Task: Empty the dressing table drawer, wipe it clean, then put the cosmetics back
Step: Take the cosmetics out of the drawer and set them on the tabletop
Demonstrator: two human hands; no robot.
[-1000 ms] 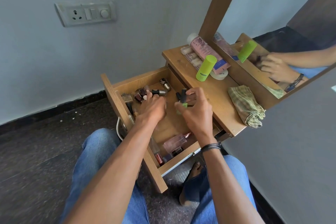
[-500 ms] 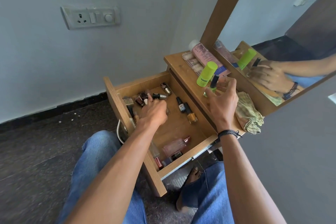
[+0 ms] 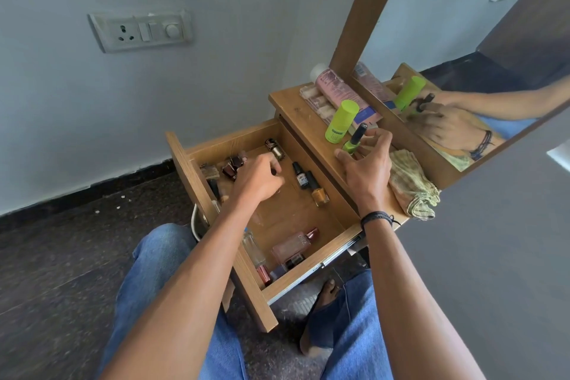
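The wooden drawer [image 3: 228, 139] is pulled out and holds several small bottles: an amber nail polish [image 3: 320, 195], a dark dropper bottle [image 3: 300, 176], a brown roll-on [image 3: 275, 148], a pink perfume bottle [image 3: 293, 245]. My left hand [image 3: 257, 180] is inside the drawer at its far left, fingers curled round a small dark-capped bottle that is mostly hidden. My right hand [image 3: 367, 163] is over the table top [image 3: 300, 119] and pinches a green nail polish bottle [image 3: 351, 143] that stands upright there.
On the table top stand a lime-green tube [image 3: 340, 122], a pink tube [image 3: 337, 89] lying by the mirror [image 3: 462, 40], and a folded checked cloth [image 3: 413, 187] to the right. A wall socket [image 3: 140, 31] is at left. My knees are below the drawer.
My right hand lifted the green nail polish out of the drawer and moved right, setting it upright on the table top. My left hand stayed in the drawer and closed over a small bottle.
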